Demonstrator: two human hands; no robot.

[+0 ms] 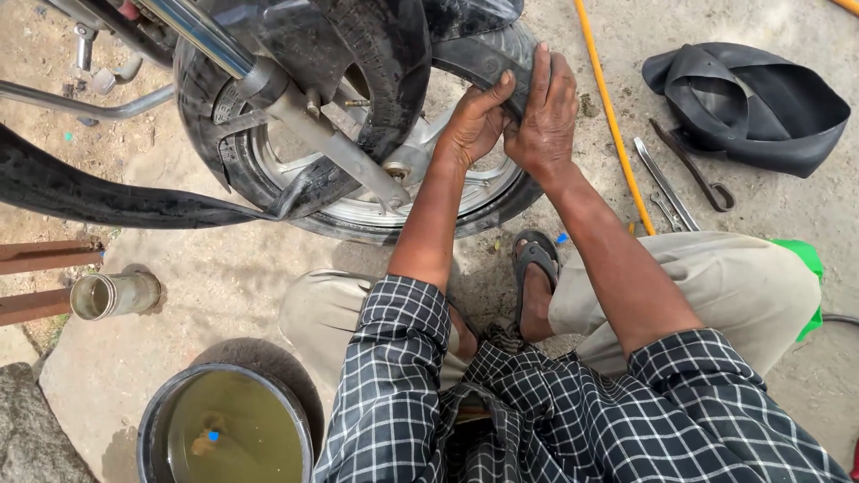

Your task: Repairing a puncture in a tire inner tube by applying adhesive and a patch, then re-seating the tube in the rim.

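Both hands, left hand [472, 121] and right hand [543, 112], have fingers clenched on one black tyre [488, 54]; one folded tube [747, 103] at two o'clock, two spanners [667, 188] beside it

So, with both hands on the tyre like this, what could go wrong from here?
1. The left hand and right hand press the tyre close to the rim; fingers could get pinched between them.
2. The tools and the yellow hose lie by the right knee; a shifting leg might knock or trip on them.
3. The basin of water sits near the left knee and could tip.
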